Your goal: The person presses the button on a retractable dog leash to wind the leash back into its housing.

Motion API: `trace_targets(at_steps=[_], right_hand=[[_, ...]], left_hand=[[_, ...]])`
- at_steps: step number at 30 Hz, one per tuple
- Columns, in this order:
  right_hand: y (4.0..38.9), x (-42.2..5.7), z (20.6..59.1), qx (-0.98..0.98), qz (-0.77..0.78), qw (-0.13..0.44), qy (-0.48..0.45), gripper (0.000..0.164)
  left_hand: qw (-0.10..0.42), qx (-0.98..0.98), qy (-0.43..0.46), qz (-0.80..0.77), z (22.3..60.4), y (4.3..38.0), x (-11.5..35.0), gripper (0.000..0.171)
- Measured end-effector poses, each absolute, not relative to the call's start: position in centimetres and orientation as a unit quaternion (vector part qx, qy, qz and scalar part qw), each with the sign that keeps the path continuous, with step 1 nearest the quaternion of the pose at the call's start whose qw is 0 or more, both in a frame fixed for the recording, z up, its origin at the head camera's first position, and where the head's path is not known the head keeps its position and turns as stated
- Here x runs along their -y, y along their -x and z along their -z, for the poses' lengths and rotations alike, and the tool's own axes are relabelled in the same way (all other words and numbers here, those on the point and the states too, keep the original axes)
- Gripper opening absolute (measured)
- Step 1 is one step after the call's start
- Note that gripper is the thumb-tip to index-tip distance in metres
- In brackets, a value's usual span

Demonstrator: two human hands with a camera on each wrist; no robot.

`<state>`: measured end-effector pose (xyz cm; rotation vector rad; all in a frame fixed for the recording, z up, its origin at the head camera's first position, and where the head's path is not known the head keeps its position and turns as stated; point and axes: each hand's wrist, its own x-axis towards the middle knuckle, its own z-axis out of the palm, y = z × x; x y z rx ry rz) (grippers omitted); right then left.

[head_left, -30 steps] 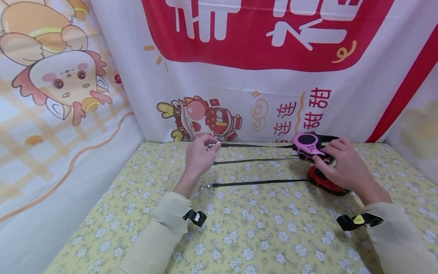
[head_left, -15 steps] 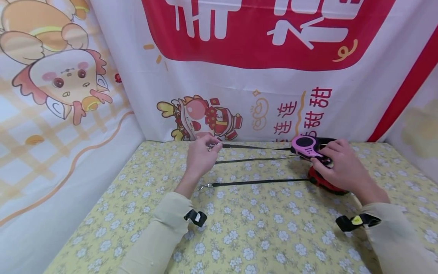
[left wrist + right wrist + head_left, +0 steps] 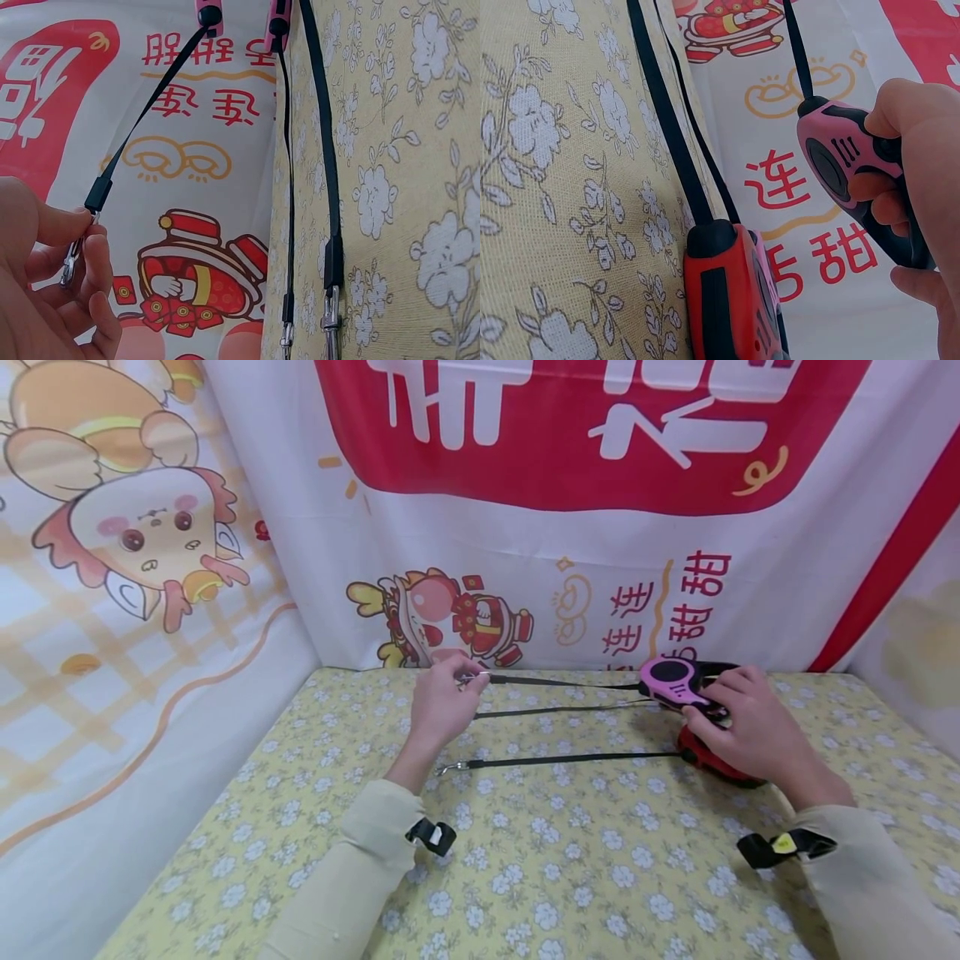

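My right hand (image 3: 757,727) grips the handle of a pink and black retractable dog leash (image 3: 832,154), which is raised off the table. From its nozzle a black strap (image 3: 562,682) runs left, nearly straight, to my left hand (image 3: 442,702). There, thumb and fingers pinch the strap's metal snap clip (image 3: 72,259). Below my right hand lies a red retractable leash (image 3: 711,300) on the table, its strap stretched left to a silver clip (image 3: 452,767). Between them is a second pink leash (image 3: 271,37), mostly hidden in the head view, with its thin strap (image 3: 555,711) also laid out leftward.
A yellow flowered cloth (image 3: 570,860) covers the table. Behind its far edge hangs a white curtain (image 3: 480,539) with red print and cartoon figures. Another printed curtain (image 3: 262,560) closes off the left side. Both wrists wear black straps.
The held pink leash has tilted and shifted slightly left, and its strap now slopes a little down toward the body. My left hand keeps its pinch, almost unmoved.
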<state>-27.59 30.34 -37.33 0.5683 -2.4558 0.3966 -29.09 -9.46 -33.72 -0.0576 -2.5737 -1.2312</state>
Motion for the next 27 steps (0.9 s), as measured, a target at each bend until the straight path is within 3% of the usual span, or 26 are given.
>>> trace_targets(at_steps=[27], right_hand=[[27.56,-29.90,37.41,0.920,-0.148,0.291,-0.215,0.032]], left_hand=[[0.140,0.897,0.022,0.419,34.03,29.08,9.20,0.015]])
